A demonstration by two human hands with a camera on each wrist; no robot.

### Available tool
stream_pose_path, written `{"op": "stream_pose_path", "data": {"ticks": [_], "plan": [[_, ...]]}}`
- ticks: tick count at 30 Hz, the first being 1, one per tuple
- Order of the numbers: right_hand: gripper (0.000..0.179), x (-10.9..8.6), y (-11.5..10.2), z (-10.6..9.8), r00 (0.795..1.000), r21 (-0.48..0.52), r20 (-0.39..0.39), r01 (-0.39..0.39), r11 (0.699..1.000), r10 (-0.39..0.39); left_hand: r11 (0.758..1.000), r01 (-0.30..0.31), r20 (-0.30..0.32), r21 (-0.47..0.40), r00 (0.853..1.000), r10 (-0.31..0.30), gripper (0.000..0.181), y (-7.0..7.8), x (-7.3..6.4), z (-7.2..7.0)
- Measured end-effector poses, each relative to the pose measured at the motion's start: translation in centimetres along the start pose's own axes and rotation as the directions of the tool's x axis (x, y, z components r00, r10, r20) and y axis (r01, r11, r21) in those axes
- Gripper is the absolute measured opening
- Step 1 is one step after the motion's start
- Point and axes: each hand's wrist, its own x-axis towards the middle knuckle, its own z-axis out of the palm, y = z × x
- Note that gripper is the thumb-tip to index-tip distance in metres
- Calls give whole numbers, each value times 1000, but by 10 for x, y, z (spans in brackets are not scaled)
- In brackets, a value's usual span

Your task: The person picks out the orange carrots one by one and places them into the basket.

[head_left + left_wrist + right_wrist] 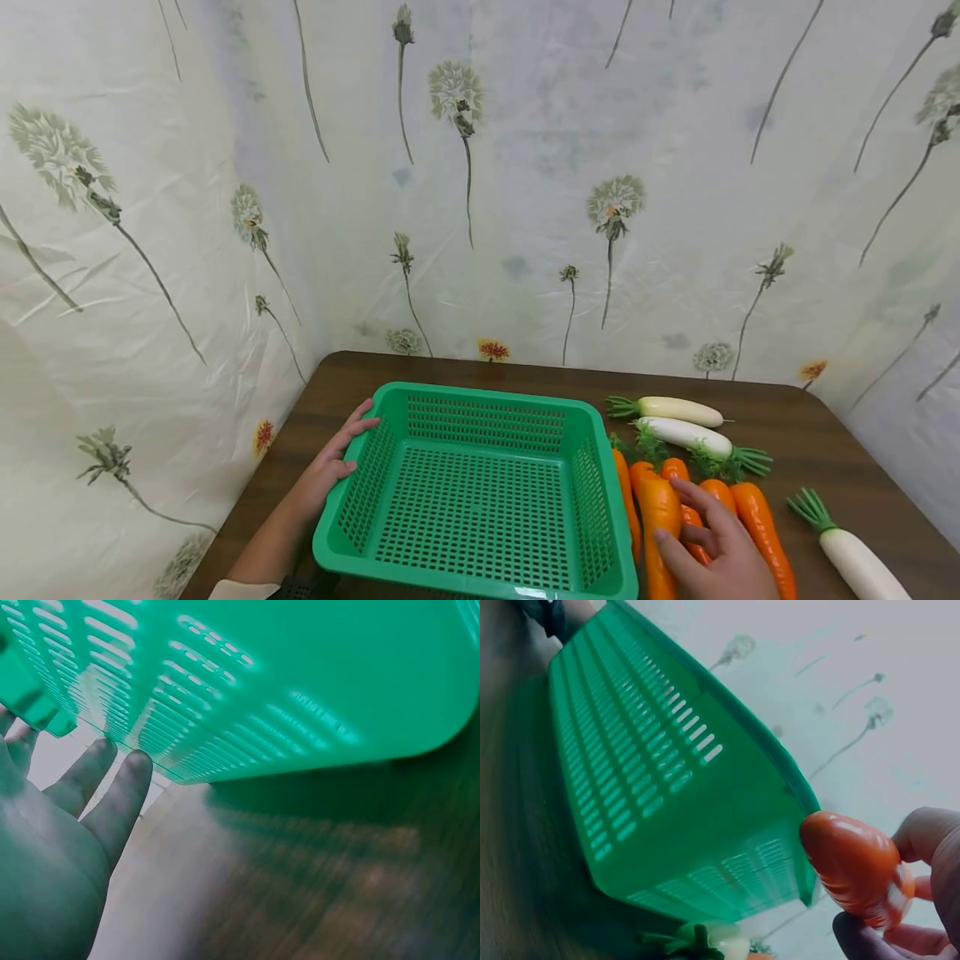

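A green perforated plastic basket (472,492) sits on the table. Against its left side rests my left hand (333,467), its fingers fairly straight at the rim; the left wrist view shows the fingers (124,799) extended by the slotted outer wall. My right hand (720,542) pinches an orange carrot (660,533) between thumb and fingers, just right of the basket. In the right wrist view the held carrot (855,866) is up beside the basket's rim. Several other carrots (763,533) lie around and under that hand.
Two white radishes (678,410) with green tops lie behind the carrots, and another radish (862,562) lies at the far right. The dark wooden table (765,408) meets a dandelion-print curtain (525,208) at the back and sides.
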Motion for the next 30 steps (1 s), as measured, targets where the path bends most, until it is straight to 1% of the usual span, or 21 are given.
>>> {"op": "stream_pose_path", "data": {"ticks": [4, 10, 18, 21, 24, 30], "plan": [[79, -1, -4, 3, 999, -6, -4, -32, 999, 32, 1000, 3, 0, 8, 1000, -3, 59, 0, 0, 0], [80, -2, -10, 5, 999, -35, -6, -45, 998, 44, 999, 19, -7, 27, 1000, -19, 59, 0, 3, 0], [78, -3, -15, 10, 1000, -38, -14, 4, 999, -5, 1000, 12, -9, 11, 1000, -11, 59, 1, 2, -1], [78, -4, -18, 12, 1000, -52, -20, -5, 999, 4, 1000, 7, -11, 16, 1000, -6, 58, 0, 1, -1], [79, -4, -20, 13, 1000, -47, -20, -15, 999, 14, 1000, 8, -11, 15, 1000, -8, 59, -1, 1, -1], [81, -5, -24, 15, 999, 29, -5, -37, 999, 38, 1000, 21, -18, 6, 1000, -21, 59, -3, 0, -1]]}}
